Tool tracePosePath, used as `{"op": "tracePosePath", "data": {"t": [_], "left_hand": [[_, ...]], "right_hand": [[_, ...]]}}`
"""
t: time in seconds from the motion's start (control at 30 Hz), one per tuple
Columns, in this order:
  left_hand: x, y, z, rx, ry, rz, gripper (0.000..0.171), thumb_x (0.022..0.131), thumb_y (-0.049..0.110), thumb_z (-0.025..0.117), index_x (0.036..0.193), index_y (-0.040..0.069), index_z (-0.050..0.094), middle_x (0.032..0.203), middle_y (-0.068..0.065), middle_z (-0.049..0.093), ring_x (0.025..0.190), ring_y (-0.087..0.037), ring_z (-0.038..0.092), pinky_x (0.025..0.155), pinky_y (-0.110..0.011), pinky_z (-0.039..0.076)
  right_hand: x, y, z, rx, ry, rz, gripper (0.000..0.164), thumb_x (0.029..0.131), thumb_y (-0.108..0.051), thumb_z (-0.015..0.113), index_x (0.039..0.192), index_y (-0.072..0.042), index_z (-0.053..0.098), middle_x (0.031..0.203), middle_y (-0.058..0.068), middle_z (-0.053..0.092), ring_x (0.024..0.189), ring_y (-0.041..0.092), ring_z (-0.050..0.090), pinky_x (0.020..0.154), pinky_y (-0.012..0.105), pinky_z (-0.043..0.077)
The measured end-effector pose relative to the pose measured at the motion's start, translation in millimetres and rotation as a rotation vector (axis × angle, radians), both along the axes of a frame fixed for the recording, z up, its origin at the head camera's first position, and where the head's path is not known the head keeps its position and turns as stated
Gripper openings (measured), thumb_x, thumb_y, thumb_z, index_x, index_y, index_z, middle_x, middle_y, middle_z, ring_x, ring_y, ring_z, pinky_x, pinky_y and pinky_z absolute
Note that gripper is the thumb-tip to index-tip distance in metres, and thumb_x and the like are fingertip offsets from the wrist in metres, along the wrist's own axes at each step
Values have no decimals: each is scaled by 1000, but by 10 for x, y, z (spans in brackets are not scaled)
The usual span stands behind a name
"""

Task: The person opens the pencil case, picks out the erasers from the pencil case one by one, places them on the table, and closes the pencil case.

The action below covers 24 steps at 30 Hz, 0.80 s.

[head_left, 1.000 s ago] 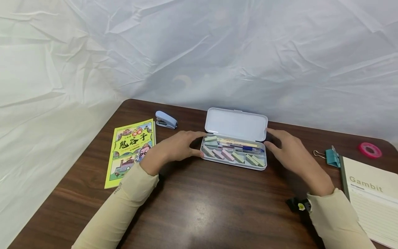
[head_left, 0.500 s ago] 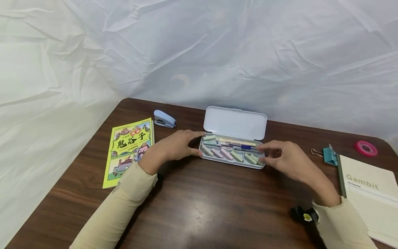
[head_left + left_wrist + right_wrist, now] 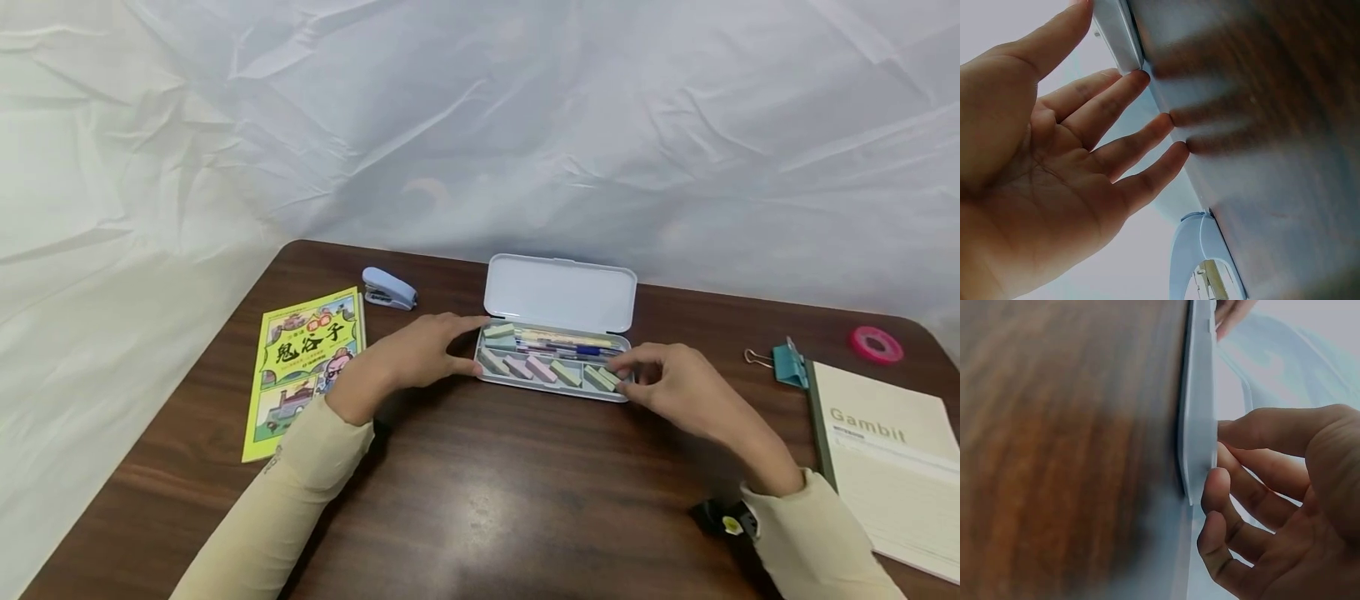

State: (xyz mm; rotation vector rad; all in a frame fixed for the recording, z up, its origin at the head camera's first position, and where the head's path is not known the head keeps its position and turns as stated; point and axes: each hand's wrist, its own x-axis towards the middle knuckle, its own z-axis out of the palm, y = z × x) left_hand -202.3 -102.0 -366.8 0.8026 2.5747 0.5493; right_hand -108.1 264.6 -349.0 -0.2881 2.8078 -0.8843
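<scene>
Dark wooden surface (image 3: 480, 483), and on it an open, pale-grey plastic pencil case (image 3: 558, 292): left hand (image 3: 420, 354) at one end, fingers apart; right hand (image 3: 682, 390) at the other, fingers bent, pinching or not, can't tell.

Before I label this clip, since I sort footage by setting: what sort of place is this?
Most likely a desk in a makeshift study or filming corner: an open pencil case and a notebook lie on it, with creased pale sheeting behind.

Pencil case (image 3: 558, 293) on the worktop (image 3: 480, 483), pens (image 3: 588, 351) inside, stapler (image 3: 390, 288) and book (image 3: 300, 367) left, binder clip (image 3: 790, 365), notebook (image 3: 888, 467) and tape (image 3: 891, 350) right
</scene>
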Motion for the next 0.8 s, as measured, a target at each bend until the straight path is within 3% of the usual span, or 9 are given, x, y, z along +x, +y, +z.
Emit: {"op": "tracePosePath", "data": {"t": [0.07, 0.3, 0.47, 0.57, 0.63, 0.8], "left_hand": [[159, 48, 254, -2, -22, 15, 77, 112, 40, 77, 179, 21, 43, 176, -18, 53, 166, -39, 50, 138, -58, 41], [137, 46, 212, -2, -40, 22, 79, 112, 40, 77, 180, 22, 41, 180, -17, 49, 169, -39, 46, 139, -59, 39], [9, -14, -45, 4, -2, 12, 82, 110, 50, 78, 179, 27, 42, 177, -16, 53, 165, -40, 51, 134, -62, 45], [-30, -32, -114, 2, 2, 10, 83, 109, 53, 78, 180, 30, 41, 176, -15, 54, 164, -40, 52, 133, -63, 45], [-12, -27, -80, -1, -3, 10, 84, 109, 54, 78, 180, 30, 40, 176, -15, 54, 164, -40, 51, 134, -63, 45], [115, 16, 152, -6, -37, 15, 81, 111, 46, 77, 180, 26, 40, 176, -19, 52, 165, -41, 50, 136, -62, 43]], "right_hand": [[3, -10, -2, -3, 4, -7, 29, 105, -12, 80, 133, -6, 84, 90, 2, 72, 79, 16, 57, 60, 29, 42], [12, -32, -12, -7, 15, -14, 27, 104, -8, 77, 130, -1, 84, 95, 7, 75, 82, 18, 58, 61, 29, 43], [5, -60, -24, -3, 33, -14, 26, 103, -7, 76, 127, 0, 85, 96, 6, 76, 84, 16, 59, 64, 27, 43], [5, -64, -33, -10, 37, -22, 26, 103, -6, 75, 127, 0, 84, 96, 6, 77, 83, 16, 58, 63, 27, 42], [6, -59, -40, -15, 45, -23, 26, 102, -5, 74, 126, 1, 84, 96, 6, 77, 82, 16, 58, 63, 27, 42], [5, -34, -42, -37, 46, -32, 24, 103, -5, 73, 124, -1, 84, 91, 4, 76, 79, 15, 58, 63, 27, 42]]}}
